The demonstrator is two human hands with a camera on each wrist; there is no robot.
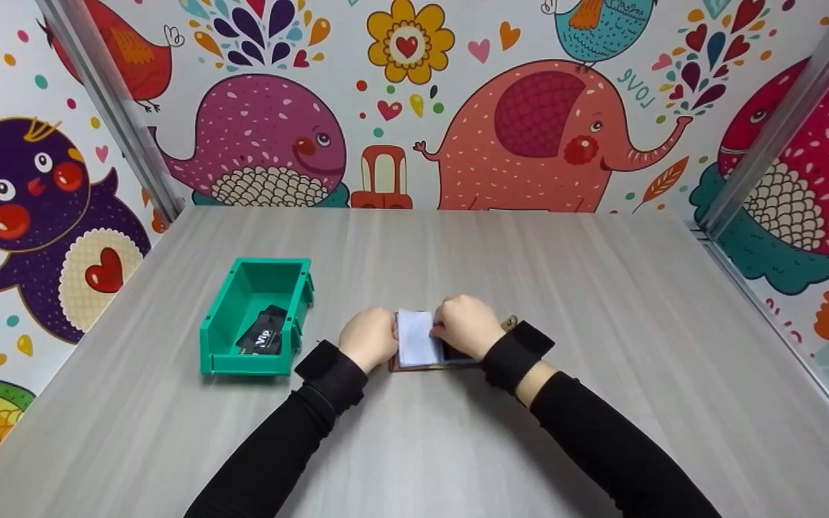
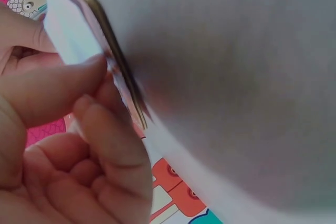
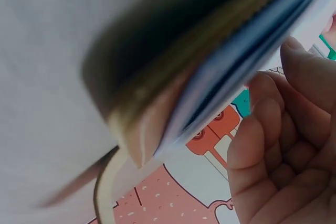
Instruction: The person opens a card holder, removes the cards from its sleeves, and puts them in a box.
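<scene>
An open card holder [image 1: 420,339] with whitish plastic sleeves lies on the table in front of me. My left hand [image 1: 369,338] pinches its left edge between thumb and forefinger, as the left wrist view shows on the cover and sleeves [image 2: 84,30]. At the inner side of the pale sleeve, my right hand [image 1: 468,325] pinches with thumb and curled fingers. It covers much of the dark right half. In the right wrist view the stacked sleeves [image 3: 236,61] fan slightly apart beside the thumb. A strap with a metal snap [image 1: 509,322] sticks out beyond the right hand.
A green plastic bin [image 1: 249,365] stands to the left, with several black cards [image 1: 265,334] inside, one marked "Vip". Pale wood-grain table [image 1: 414,446] surrounds the work. Cartoon-printed walls [image 1: 414,108] with metal corner posts stand at the back and sides.
</scene>
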